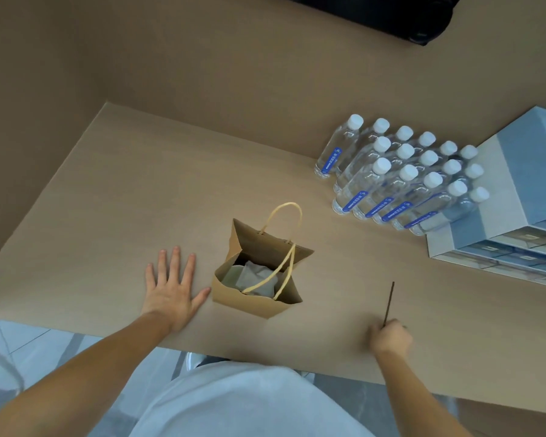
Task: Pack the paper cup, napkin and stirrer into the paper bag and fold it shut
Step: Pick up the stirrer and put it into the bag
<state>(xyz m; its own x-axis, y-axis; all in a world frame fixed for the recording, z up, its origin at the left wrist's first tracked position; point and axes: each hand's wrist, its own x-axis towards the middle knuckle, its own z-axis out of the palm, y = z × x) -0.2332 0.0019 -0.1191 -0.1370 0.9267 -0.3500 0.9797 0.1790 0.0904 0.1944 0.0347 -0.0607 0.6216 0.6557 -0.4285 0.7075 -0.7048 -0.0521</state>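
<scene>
The surface (139,190) lies bare left of and behind the paper bag (256,298), whose mouth gapes upward, crossed by one handle (276,272). Far right, packed water bottles (401,178) and a drawer box (517,197) block passage.

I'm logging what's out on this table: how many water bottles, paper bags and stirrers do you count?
Water bottles: 16, counted by white caps
Paper bag: 1, standing open
Stirrer: 1, pinched in the right hand
Total: 18
</scene>
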